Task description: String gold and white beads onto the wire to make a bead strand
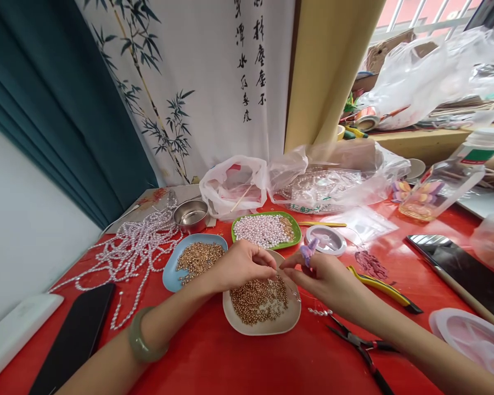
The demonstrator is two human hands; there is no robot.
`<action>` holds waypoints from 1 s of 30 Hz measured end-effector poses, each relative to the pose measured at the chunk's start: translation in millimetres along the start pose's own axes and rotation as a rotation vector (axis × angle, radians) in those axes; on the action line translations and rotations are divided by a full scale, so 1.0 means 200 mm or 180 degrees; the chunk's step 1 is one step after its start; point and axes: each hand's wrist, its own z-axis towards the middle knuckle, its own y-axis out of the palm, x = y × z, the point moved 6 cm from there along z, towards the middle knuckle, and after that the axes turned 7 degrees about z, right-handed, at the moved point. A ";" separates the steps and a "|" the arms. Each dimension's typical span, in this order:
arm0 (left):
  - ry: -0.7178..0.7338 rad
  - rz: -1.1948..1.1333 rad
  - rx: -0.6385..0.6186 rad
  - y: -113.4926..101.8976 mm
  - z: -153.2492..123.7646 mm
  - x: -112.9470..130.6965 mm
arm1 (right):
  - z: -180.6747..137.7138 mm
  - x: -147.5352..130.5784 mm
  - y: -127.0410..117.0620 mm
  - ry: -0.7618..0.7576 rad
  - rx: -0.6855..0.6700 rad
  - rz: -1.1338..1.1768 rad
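My left hand [247, 265] and my right hand [319, 269] meet fingertip to fingertip above a cream plate [261, 328] of gold beads [253, 303]. Thumb and forefinger are pinched together on both hands; whatever they hold is too small to make out. A thin strand with tiny beads [295, 295] hangs below the right fingers, over the plate's edge. A purple ornament [308, 251] sits on a right finger, and a green bangle [142, 336] circles the left wrist. Right of the plate lies a short row of pearl beads [320, 312].
Behind are a blue plate [170, 274] of gold beads, a green tray [298, 235] of white beads and a metal bowl [191, 215]. Pearl strings [135, 247] spread left. Black pliers [356, 339], yellow-handled tweezers [387, 291] and a phone [456, 269] lie right. A bottle [440, 192] leans behind.
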 end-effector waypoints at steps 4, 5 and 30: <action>0.0064 0.0077 0.0009 -0.01 0.00 0.02 | 0.02 0.01 0.06 0.0172 -0.0457 0.0791; 0.0067 0.0113 0.0032 -0.01 -0.01 0.02 | 0.03 0.01 0.07 0.0204 -0.0528 0.0948; 0.0471 0.1802 0.0145 -0.07 -0.12 -0.06 | -0.01 0.09 0.11 0.0844 -0.0529 0.2037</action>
